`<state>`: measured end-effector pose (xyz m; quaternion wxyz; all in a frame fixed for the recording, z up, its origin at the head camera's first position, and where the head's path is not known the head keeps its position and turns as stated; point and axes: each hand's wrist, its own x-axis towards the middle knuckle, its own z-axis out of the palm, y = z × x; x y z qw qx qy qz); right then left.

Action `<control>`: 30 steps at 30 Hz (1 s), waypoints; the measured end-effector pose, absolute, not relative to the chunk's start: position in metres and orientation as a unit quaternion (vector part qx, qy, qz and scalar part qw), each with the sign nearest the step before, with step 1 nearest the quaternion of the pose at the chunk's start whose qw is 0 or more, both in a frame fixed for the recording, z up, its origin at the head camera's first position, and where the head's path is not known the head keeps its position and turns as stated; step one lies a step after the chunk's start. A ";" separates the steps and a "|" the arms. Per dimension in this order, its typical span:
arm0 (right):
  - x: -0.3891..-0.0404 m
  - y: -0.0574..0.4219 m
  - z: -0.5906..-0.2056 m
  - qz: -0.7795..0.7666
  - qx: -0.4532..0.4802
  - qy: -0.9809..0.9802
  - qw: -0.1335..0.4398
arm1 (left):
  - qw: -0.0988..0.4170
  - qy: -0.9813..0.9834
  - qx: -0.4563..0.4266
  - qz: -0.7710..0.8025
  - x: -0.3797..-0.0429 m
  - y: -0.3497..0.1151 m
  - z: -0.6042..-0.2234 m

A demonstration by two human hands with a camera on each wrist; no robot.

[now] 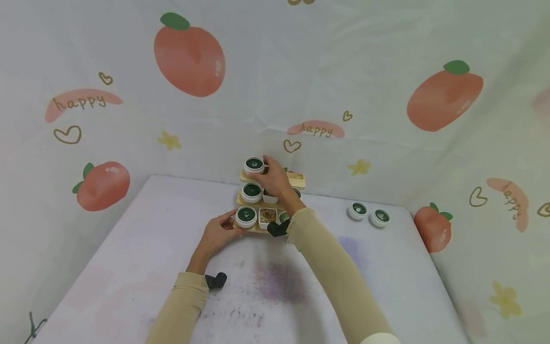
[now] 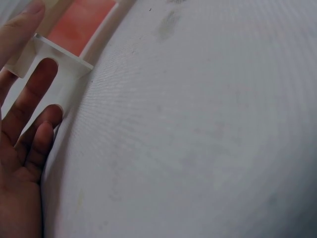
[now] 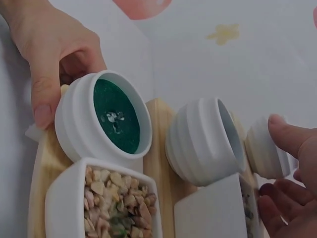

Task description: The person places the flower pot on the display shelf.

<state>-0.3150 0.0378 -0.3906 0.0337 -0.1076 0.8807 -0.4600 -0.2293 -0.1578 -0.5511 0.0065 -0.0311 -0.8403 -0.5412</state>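
Note:
A three-tier wooden stand point(image 1: 296, 180) carries small planters at the back of the table. At its top left, my right hand point(image 1: 275, 180) pinches a round white ribbed pot point(image 3: 265, 148) with a dark green inside; the pot is right at the top tier. My left hand point(image 1: 216, 235) grips the left end of the lowest tier, thumb above and fingers below, beside another round green-filled pot point(image 3: 119, 116). A third round pot point(image 1: 251, 192) sits on the middle tier. Next to the lowest round pot stands a square white pot of pebbles point(image 1: 268, 218). My right arm hides part of the stand.
Two more round white pots point(image 1: 357, 210) with green insides stand on the white table point(image 1: 408, 267) to the right. A fabric backdrop point(image 1: 266, 71) printed with fruit hangs close behind the stand and along the sides.

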 end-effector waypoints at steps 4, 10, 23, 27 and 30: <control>-0.315 0.045 -0.388 -0.458 -0.106 0.882 0.043 | 0.004 -0.839 -0.029 -0.543 -0.229 -0.158 -0.551; -0.312 0.060 -0.384 -0.455 -0.109 0.883 0.050 | 0.003 -0.839 -0.030 -0.543 -0.229 -0.158 -0.553; -0.305 0.091 -0.373 -0.464 -0.114 0.877 0.048 | -0.001 -0.844 -0.026 -0.536 -0.228 -0.157 -0.549; -0.304 0.103 -0.374 -0.449 -0.118 0.885 0.022 | -0.001 -0.844 -0.027 -0.536 -0.229 -0.157 -0.549; -0.303 0.114 -0.375 -0.449 -0.115 0.886 0.012 | -0.001 -0.844 -0.026 -0.535 -0.230 -0.157 -0.550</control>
